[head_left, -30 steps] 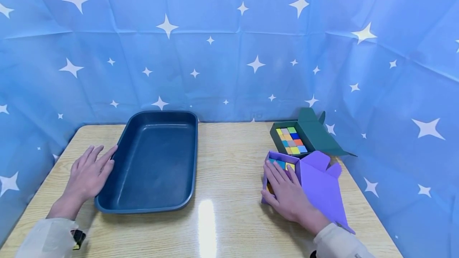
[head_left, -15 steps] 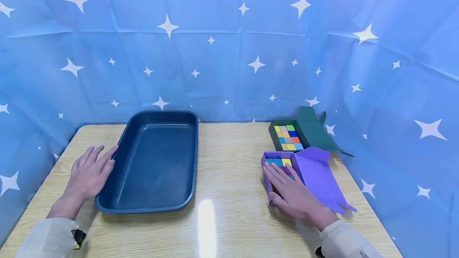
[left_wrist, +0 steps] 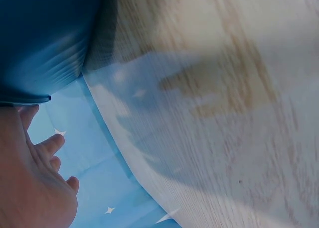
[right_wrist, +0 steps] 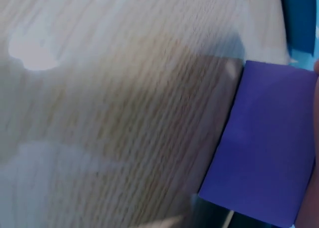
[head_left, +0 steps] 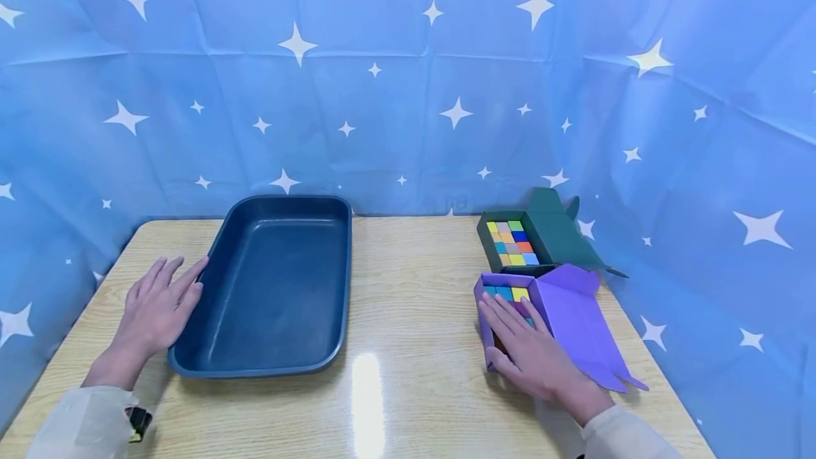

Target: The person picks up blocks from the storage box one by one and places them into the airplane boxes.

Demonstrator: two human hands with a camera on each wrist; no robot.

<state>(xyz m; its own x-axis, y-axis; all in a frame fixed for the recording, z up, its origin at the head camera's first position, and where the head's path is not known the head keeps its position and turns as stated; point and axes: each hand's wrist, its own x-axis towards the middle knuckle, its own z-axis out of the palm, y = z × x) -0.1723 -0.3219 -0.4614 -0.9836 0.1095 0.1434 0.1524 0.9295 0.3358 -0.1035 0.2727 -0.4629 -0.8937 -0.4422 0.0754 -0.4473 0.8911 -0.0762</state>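
**Purple box open under the right hand, tray bare of blocks**

The purple box (head_left: pixel 510 310) sits near the right front of the table (head_left: pixel 408 303), its lid (head_left: pixel 574 324) folded out flat to the right. The right hand (head_left: pixel 532 353) lies on top of it, fingers straight and slightly spread over the open compartment, the thumb down along the box's near left wall; it presses or steadies rather than pinches. A few coloured blocks (head_left: pixel 506 293) show in the far end of the box beyond the fingertips; how many lie under the hand cannot be told. The right wrist view is blurred and shows only a purple wall (right_wrist: pixel 264 143) against the wood.

Just behind the purple box, touching or nearly so, a green box (head_left: pixel 519 243) stands open too, its lid tilted back to the right, with a full-looking grid of coloured blocks inside.

Well apart on the left is a dark blue tray (head_left: pixel 274 289) with nothing in it. The left hand (head_left: pixel 156 310) rests flat on the table just beside the tray's left rim, fingers straight and a little spread, the fingertips at or touching the rim.

As a judgement: both boxes are opened, and no block has been lifted out or put in the tray, so the handling of the blocks themselves seems barely begun, with nearly all of it left.
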